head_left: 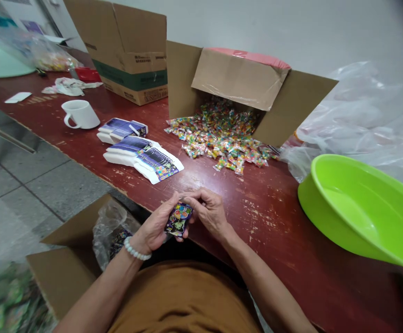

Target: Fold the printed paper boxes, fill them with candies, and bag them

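Where the cardboard box (238, 78) opens, wrapped candies (218, 134) spill

Our left forearm (107, 282) and right forearm (257, 277) angle inward from either side of our torso (183, 296), bringing our left hand (156, 223) and right hand (210, 212) close together above the table edge. Both hands are curled inward, and our right fingers (196, 196) arch downward, meeting our left fingertips.
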### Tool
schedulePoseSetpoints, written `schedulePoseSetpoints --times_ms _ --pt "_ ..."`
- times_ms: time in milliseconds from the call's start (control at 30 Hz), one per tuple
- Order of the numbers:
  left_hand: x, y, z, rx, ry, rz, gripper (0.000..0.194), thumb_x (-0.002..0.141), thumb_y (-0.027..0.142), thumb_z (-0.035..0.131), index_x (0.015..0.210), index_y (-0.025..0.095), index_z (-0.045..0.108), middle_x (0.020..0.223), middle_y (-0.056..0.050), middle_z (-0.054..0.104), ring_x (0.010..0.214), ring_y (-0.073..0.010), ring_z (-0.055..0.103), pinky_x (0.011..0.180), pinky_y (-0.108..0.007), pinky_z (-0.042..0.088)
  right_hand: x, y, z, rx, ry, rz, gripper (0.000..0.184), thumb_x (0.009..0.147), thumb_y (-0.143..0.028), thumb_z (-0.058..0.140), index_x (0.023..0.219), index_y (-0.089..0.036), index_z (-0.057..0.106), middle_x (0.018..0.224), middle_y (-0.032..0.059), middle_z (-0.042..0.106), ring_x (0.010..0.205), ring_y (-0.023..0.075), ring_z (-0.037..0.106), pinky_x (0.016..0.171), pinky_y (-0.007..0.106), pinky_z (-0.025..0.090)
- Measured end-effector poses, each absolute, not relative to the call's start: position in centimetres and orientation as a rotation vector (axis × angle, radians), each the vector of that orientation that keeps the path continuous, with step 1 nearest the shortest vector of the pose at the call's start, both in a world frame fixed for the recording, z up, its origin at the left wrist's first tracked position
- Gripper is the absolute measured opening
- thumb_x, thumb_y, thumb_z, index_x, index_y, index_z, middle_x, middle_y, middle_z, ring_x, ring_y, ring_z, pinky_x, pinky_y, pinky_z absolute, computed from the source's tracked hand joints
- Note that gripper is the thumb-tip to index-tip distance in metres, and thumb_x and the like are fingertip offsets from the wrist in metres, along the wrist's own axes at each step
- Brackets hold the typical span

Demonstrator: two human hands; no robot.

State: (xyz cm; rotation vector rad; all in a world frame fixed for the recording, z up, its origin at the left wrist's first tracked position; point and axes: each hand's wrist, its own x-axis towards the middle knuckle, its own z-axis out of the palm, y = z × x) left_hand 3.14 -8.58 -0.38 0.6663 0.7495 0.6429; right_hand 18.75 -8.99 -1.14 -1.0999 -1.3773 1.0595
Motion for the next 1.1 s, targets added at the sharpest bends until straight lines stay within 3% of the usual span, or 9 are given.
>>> schedulePoseSetpoints --times_ms 133,300,467,533,600,667,767,900,1100 --pt "3.2 -8.6 -0.3 0.585 0.721 0.624 0.061 0.092 0.063 0.044 0.138 0.022 0.05 0.068 -0.004 0.068 0.044 -0.0187 0.064 0.034 -0.025 0.05 19.4 -9.4 -0.8 -1.018 -1.652 0.915 0.018 0.09 -0.036 0.062 0.082 -0.024 0.073 0.1 0.0054 0.075 0.09 0.0198 0.068 0.081 0.034 0.054" --pt "3.3 -8.5 -0.7 0.593 0.773 0.651 0.06 0.093 0.063 0.042 0.134 0.021 0.053 0.072 -0.005 0.069 0.044 -0.0178 0.064 0.033 -0.025 0.049 19.1 -9.3 -0.6 -1.057 -1.408 1.256 0.013 0.083 -0.034 0.069 0.085 -0.022 0.073 0.104 0.0042 0.074 0.07 0.0145 0.066 0.055 0.025 0.052" --pt "3.5 -8.7 -0.7 0.667 0.84 0.697 0.063 0.091 0.066 0.043 0.12 0.014 0.062 0.075 -0.009 0.071 0.042 -0.0146 0.061 0.032 -0.022 0.045 18.8 -8.5 -0.8 -1.135 -1.177 1.466 0.021 0.078 -0.037 0.074 0.083 -0.017 0.071 0.072 0.0019 0.071 0.046 0.0097 0.055 0.045 0.023 0.046" --pt "3.5 -8.7 -0.4 0.671 0.857 0.703 0.059 0.09 0.064 0.046 0.112 0.013 0.064 0.073 -0.008 0.07 0.041 -0.0144 0.06 0.031 -0.021 0.043 18.9 -8.5 -0.8 -1.136 -1.199 1.445 0.023 0.079 -0.039 0.073 0.082 -0.017 0.07 0.075 0.0027 0.071 0.047 0.0106 0.056 0.045 0.024 0.046" --pt "3.4 -8.7 -0.2 0.634 0.856 0.697 0.053 0.09 0.061 0.049 0.106 0.013 0.066 0.066 -0.007 0.068 0.04 -0.0156 0.06 0.031 -0.022 0.042 19.0 -8.8 -0.7 -1.08 -1.368 1.322 0.021 0.084 -0.04 0.069 0.085 -0.019 0.071 0.088 0.0048 0.073 0.061 0.0141 0.063 0.054 0.027 0.052" --pt "3.3 -8.5 -0.1 0.557 0.855 0.664 0.048 0.091 0.056 0.051 0.107 0.013 0.065 0.06 -0.004 0.065 0.04 -0.0177 0.061 0.031 -0.024 0.043 19.2 -9.4 -0.8 -0.995 -1.574 1.11 0.019 0.088 -0.04 0.064 0.091 -0.022 0.071 0.103 0.006 0.072 0.088 0.0189 0.067 0.076 0.033 0.056" --pt "3.2 -8.1 -0.3 0.412 0.818 0.663 0.043 0.094 0.051 0.049 0.114 0.015 0.062 0.063 -0.003 0.067 0.042 -0.0178 0.062 0.035 -0.025 0.048 19.0 -10.3 -1.3 -1.019 -1.837 0.769 0.036 0.083 -0.041 0.071 0.113 -0.024 0.065 0.12 0.0093 0.066 0.118 0.0242 0.057 0.102 0.043 0.044" --pt "3.6 -7.9 -1.0 0.31 0.728 0.785 0.043 0.096 0.051 0.047 0.111 0.014 0.064 0.081 -0.007 0.073 0.059 -0.0161 0.068 0.058 -0.027 0.057 18.5 -11.1 -1.7 -1.207 -2.127 0.413 0.089 0.065 -0.042 0.081 0.141 -0.017 0.041 0.142 0.0191 0.046 0.129 0.0351 0.043 0.104 0.053 0.038" --pt "4.1 -8.8 -2.2 0.403 0.693 0.881 0.049 0.09 0.057 0.055 0.101 0.012 0.069 0.092 -0.009 0.075 0.082 -0.0192 0.07 0.082 -0.029 0.053 18.2 -11.0 -1.9 -1.189 -2.253 0.055 0.076 0.07 -0.029 0.068 0.14 -0.015 0.041 0.129 0.0184 0.056 0.118 0.0374 0.05 0.099 0.055 0.039"
